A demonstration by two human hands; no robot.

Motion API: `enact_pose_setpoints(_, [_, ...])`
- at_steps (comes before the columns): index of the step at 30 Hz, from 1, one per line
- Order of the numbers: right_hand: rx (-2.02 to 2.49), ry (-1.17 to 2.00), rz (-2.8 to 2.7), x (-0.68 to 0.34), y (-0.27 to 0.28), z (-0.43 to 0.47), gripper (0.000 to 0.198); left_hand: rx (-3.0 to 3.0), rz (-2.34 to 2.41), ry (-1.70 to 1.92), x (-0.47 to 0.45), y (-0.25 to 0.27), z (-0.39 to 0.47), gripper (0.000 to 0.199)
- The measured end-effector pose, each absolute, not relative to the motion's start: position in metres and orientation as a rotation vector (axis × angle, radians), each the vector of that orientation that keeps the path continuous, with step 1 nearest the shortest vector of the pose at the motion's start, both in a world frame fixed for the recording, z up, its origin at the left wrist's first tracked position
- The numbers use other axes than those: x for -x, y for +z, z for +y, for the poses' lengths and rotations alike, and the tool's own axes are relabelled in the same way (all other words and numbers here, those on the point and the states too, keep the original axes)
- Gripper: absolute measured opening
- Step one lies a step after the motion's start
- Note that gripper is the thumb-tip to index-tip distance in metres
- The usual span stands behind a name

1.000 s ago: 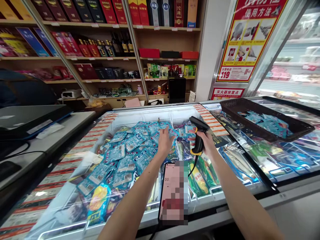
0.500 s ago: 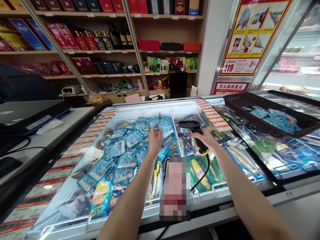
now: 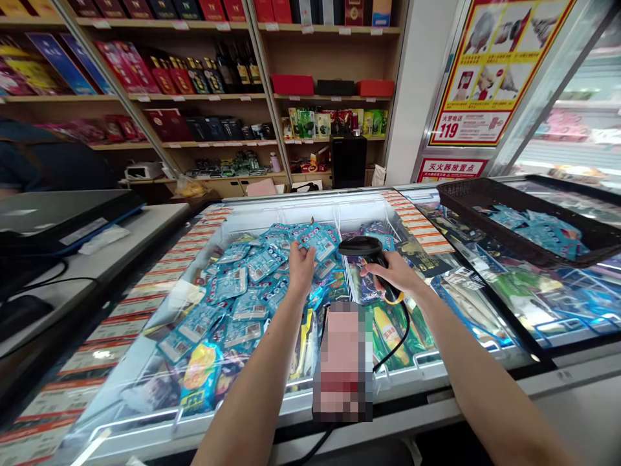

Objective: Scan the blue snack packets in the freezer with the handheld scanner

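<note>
My left hand (image 3: 301,266) is closed on a blue packet (image 3: 324,244) at the back right of a pile of similar blue packets (image 3: 230,285). A barcode on the packet faces me. My right hand (image 3: 394,275) wraps round the handle of a black barcode scanner (image 3: 360,246), whose head is just right of the packet, apart from it. From the scanner's yellow-ringed handle a black cable (image 3: 405,333) runs down toward me. Below and between my hands is a phone-shaped thing (image 3: 342,362), its face pixelated.
A chest freezer (image 3: 473,382) with wire baskets spreads before me. At the right, a dark basket (image 3: 528,259) holds more blue packets. A counter (image 3: 150,236) with a flat black device (image 3: 63,220) stands left. Shelves (image 3: 194,97) line the back. Part of another person (image 3: 63,158) shows far left.
The scanner has moved a little left, closer to the packet in my left hand. My left hand keeps hold of the packet. The whole view has shifted slightly.
</note>
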State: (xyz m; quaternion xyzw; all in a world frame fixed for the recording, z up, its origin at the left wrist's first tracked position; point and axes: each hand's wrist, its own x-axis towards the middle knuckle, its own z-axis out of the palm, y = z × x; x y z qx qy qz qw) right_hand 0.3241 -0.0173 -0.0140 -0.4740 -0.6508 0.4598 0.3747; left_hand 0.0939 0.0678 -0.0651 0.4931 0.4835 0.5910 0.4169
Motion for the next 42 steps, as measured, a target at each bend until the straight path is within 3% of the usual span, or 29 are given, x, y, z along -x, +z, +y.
enact_pose_setpoints(16, [1.309,1.113,-1.740,-0.318,-0.026,-0.014,0.019,-1.251,1.227,1.486,-0.093,-0.069,0.069,0.054])
enact_pose_setpoints(42, [1.230,1.178,-1.638,-0.315,-0.022,-0.015,0.023,-1.256,1.234,1.583,-0.086,-0.061,0.071,0.033])
